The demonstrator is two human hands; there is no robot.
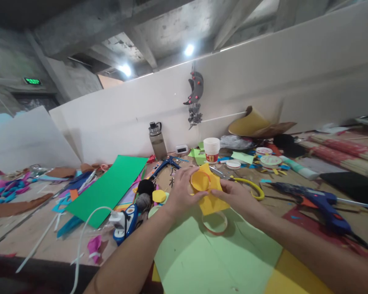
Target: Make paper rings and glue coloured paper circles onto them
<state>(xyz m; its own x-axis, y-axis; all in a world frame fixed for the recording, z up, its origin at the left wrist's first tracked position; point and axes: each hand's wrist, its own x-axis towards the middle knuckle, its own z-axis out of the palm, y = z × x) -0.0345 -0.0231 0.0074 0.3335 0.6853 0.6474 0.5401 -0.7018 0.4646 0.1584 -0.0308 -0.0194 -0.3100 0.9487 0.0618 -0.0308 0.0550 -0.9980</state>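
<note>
My left hand (182, 190) has its fingers wrapped round a small round yellow cup-like piece (200, 181), its opening facing me. A yellow sheet (213, 204), paper or felt, lies against this piece. Pinched at the sheet's right side are the thumb and fingers of my right hand (234, 198). Both thumbs press near the middle of the sheet. Just below, a thin pale ring with an orange edge (215, 233) rests on a light green sheet (214, 261). The far side of the cup-like piece is hidden by my fingers.
Paper cups (211, 149) are stacked at the back, right of a water bottle (158, 141). Yellow-handled scissors (254, 188) and a blue glue gun (322, 206) lie to the right. Leftward are a green sheet (110, 188), a power strip (125, 226) and its white cable (81, 241).
</note>
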